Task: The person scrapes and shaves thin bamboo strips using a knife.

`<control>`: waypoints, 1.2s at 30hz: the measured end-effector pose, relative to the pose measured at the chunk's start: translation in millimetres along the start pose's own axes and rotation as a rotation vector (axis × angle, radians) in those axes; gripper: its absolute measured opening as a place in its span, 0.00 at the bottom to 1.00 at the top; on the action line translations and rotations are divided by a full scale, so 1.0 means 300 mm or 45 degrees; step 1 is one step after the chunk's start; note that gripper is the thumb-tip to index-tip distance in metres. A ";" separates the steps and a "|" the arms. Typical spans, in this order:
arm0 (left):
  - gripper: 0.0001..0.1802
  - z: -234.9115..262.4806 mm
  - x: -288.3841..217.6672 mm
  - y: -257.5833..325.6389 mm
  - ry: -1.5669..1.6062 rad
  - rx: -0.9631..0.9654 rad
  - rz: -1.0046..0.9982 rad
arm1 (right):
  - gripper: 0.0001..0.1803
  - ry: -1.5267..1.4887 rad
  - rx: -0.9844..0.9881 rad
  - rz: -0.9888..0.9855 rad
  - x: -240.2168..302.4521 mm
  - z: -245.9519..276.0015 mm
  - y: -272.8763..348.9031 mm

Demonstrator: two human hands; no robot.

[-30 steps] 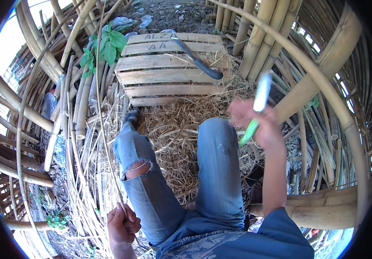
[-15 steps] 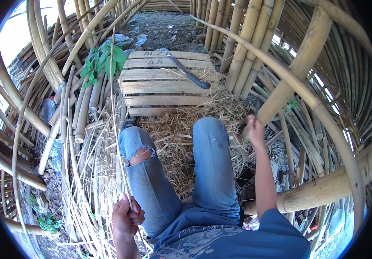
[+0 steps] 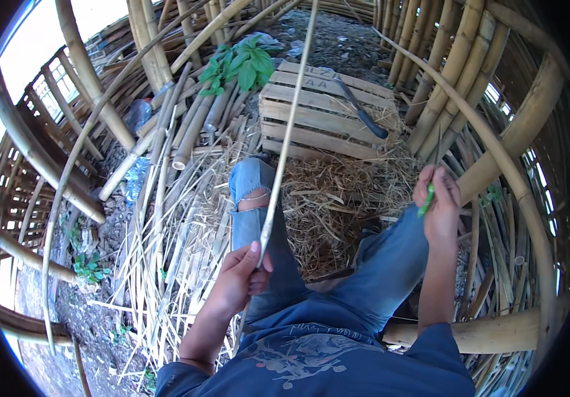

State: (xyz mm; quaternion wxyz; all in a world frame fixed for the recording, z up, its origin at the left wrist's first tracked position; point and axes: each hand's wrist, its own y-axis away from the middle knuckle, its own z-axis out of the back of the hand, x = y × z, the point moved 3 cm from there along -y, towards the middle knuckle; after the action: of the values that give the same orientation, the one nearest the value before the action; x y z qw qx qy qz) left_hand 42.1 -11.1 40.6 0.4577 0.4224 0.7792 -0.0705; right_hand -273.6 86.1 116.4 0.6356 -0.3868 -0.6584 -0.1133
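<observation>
My left hand [image 3: 240, 276] is closed round a long, thin bamboo strip [image 3: 289, 132], above my left thigh. The strip leans up and away past my knee to the top of the view, and its lower end runs down beside my forearm. Out to the right, over my right knee, my right hand [image 3: 442, 202] grips a knife with a green handle [image 3: 427, 200]. Its thin blade points up and away from me, apart from the strip. Curled fingers hide part of the handle.
A slatted wooden crate [image 3: 325, 124] stands ahead, with a dark-handled curved blade [image 3: 364, 118] lying on it. Shavings [image 3: 328, 205] pile up between my legs. Split strips [image 3: 172, 245] litter the left ground. Bamboo poles [image 3: 496, 149] crowd the right, and a leafy plant [image 3: 248, 63] grows behind.
The view has turned left. My left hand has lifted with the strip, which now stands across the view. My right hand has come up with the knife, and my right knee has swung outward.
</observation>
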 end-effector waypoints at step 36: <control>0.17 -0.347 -0.090 -0.814 -0.407 0.412 0.327 | 0.14 -0.248 0.185 -0.391 -0.340 -0.031 -0.482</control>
State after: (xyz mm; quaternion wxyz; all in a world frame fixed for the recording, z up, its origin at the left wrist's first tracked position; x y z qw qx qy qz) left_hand -196.4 -129.9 53.2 0.5067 0.5690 0.6155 -0.2015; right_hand -372.1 -54.6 73.1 0.5705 -0.2440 -0.7745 -0.1233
